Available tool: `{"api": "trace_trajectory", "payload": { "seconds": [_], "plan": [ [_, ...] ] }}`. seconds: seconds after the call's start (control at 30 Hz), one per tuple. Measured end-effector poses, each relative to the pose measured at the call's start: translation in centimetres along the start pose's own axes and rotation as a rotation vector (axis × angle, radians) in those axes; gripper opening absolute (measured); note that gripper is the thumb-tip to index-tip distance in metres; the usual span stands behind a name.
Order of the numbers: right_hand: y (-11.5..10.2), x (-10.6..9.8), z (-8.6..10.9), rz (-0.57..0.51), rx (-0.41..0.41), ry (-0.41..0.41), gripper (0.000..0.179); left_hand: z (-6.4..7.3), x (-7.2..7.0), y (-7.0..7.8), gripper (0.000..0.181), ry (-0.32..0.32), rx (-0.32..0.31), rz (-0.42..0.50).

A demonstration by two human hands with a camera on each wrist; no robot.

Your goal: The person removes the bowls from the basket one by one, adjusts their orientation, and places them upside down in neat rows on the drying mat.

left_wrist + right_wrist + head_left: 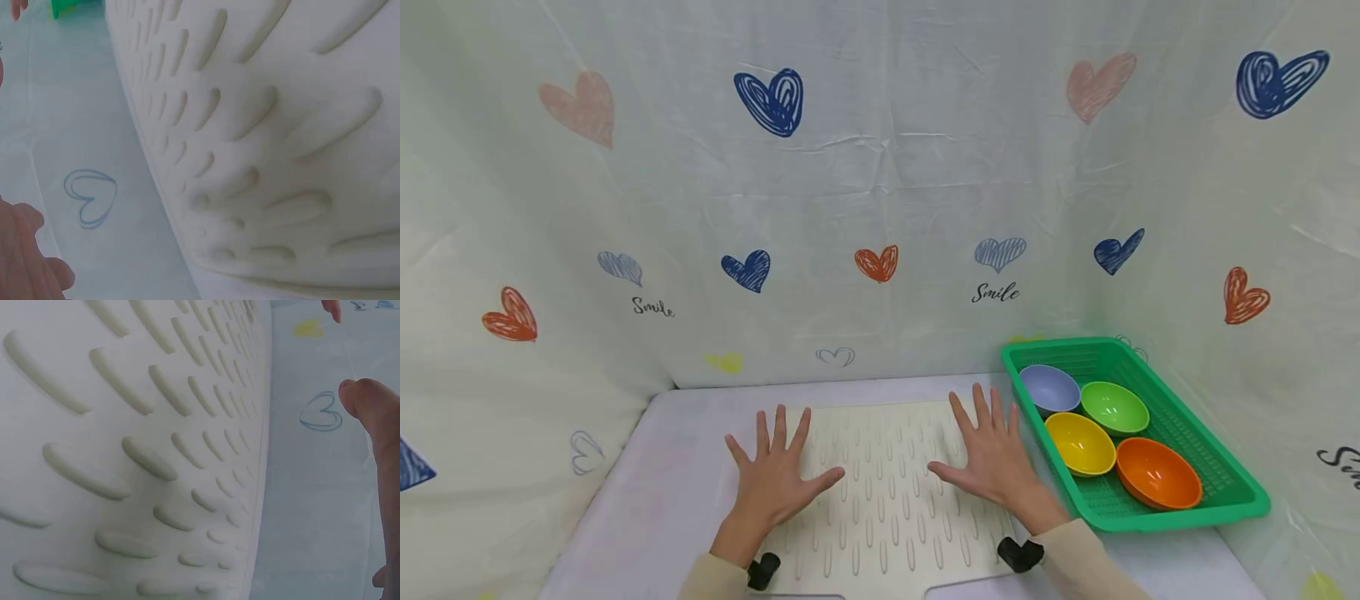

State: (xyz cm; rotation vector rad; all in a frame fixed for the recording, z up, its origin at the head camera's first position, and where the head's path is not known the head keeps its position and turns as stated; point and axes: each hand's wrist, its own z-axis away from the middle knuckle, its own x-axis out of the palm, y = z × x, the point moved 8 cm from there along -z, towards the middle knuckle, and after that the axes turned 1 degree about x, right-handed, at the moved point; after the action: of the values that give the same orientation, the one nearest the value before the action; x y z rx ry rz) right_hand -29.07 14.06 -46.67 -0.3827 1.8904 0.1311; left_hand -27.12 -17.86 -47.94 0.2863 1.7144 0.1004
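Observation:
Both hands are spread over a cream-coloured slotted board (880, 508) lying on the table. At the board's left side, the left hand (775, 479) has its fingers straight and fanned out, thumb pointing inward, and holds nothing. The right hand (992, 458) mirrors it at the right side, palm down with fingers apart, also holding nothing. Whether either hand touches the board I cannot tell. Rows of long raised or sunken oval marks cover the board in both wrist views. Part of the right thumb (375, 419) shows in the right wrist view.
Right of the right hand stands a green basket (1217, 467) with a purple bowl (1049, 389), a light green bowl (1114, 408), a yellow bowl (1081, 444) and an orange bowl (1158, 473) inside. A white curtain (880, 167) printed with hearts surrounds the table (647, 483).

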Motion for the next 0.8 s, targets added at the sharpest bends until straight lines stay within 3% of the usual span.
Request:
{"api": "trace_trajectory", "payload": {
  "seconds": [0.27,0.6,0.8],
  "plan": [
    [0.4,-2.3,-0.6,-0.019,-0.011,0.026,0.108,-1.3,-0.7,-2.6,0.111,-0.007,-0.044,0.057],
    [1.7,-4.9,-1.3,-0.067,0.009,-0.003,0.109,-1.5,0.8,-5.0,0.109,-0.008,-0.135,0.233],
    [2.9,-6.0,-1.8,-0.089,0.022,-0.029,0.111,-1.4,1.1,-6.5,0.11,0.04,-0.185,0.232]
  ]
}}
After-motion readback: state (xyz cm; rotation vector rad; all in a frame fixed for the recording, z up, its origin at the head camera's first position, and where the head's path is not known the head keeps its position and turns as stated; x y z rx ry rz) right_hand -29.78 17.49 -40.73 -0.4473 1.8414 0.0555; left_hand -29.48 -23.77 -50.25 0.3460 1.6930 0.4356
